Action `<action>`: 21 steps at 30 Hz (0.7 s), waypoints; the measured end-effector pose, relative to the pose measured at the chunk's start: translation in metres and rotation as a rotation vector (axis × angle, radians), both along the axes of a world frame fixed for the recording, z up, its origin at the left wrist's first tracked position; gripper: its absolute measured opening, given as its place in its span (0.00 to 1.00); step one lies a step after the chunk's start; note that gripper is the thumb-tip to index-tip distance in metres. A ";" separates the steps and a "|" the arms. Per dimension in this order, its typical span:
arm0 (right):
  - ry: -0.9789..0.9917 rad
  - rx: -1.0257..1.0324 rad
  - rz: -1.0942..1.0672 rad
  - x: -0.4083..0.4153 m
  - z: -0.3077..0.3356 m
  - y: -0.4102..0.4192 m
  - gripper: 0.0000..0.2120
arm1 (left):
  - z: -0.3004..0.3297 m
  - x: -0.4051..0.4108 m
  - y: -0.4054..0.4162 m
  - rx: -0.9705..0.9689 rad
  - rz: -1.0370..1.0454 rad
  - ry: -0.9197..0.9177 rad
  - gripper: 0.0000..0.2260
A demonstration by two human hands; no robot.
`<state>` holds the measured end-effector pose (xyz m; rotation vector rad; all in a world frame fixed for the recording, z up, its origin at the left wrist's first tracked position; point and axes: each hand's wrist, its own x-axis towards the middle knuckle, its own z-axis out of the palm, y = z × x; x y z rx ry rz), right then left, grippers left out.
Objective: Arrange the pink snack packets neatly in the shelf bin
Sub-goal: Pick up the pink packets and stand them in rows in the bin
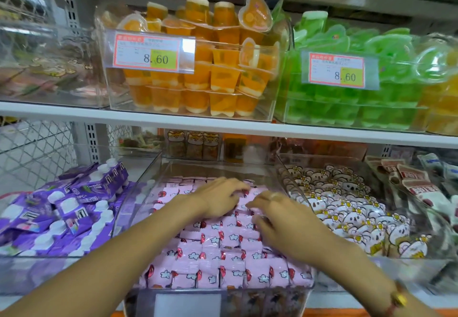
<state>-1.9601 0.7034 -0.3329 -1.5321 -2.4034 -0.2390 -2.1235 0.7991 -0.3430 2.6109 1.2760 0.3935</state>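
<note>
Pink snack packets [230,240] under both hands' [223,196] [275,215] curled fingertips

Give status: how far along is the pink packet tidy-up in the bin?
Front rows of pink packets already stand in even lines in the clear bin. In hand: left hand and right hand are both on the middle rows. Left: the back rows, partly hidden behind the hands.

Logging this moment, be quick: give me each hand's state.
Left hand: fingers curled down onto the pink snack packets; grip cannot be told.
Right hand: the same, blurred; cannot be told.
</note>
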 end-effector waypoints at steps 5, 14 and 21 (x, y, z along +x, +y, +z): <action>0.025 0.019 0.043 0.012 -0.006 -0.030 0.16 | -0.001 0.009 0.004 0.011 0.014 0.207 0.16; 0.101 0.087 0.020 0.010 -0.021 -0.036 0.15 | 0.014 0.046 0.024 -0.103 0.139 -0.112 0.13; 0.117 0.058 0.039 0.009 -0.017 -0.036 0.16 | 0.017 0.062 0.031 -0.112 0.091 0.161 0.15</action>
